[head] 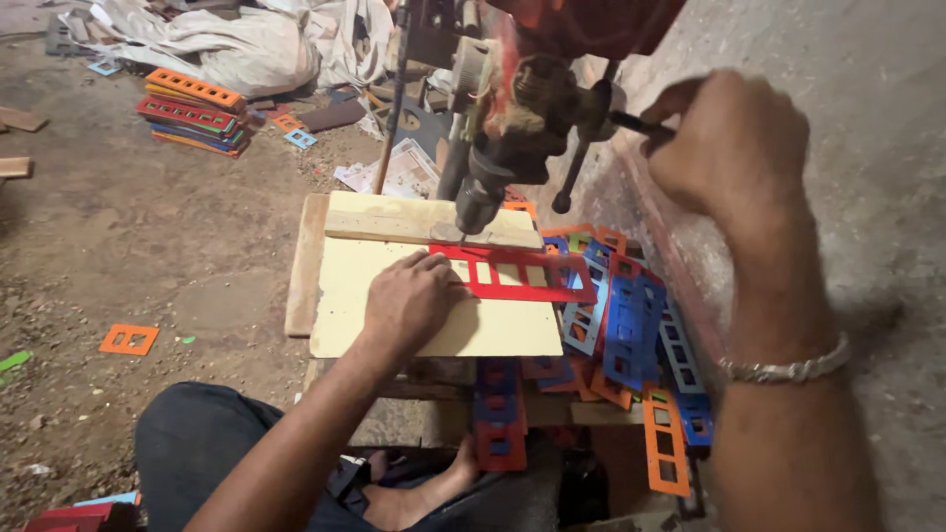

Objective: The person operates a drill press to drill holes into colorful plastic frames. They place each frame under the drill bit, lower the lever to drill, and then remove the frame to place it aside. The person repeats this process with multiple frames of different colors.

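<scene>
Head view, looking down over the bench: the left hand (414, 300) lies flat, fingers spread and pressing on the near end of a red plastic frame (517, 274) with rectangular cut-outs. That frame lies on a pale yellow board (394, 335), its far edge against a wooden strip (394, 225) that runs across the board. The chuck of the drill press (483, 192) comes down right at the frame's upper left corner, touching or just above it; which one is hard to tell. Up on the right, the right hand (729, 148) is curled into a fist, fingers wrapped tight round the dark feed lever (641, 124) of the press, a silver bracelet (788, 369) on that wrist. Just right of the board lies a loose heap of frames (631, 325) in blue, orange and red, some hanging over the bench edge. Far back on the dirt floor sits a tidy stack of coloured frames (192, 110), and a single orange piece (128, 339) lies alone to the left.
</scene>
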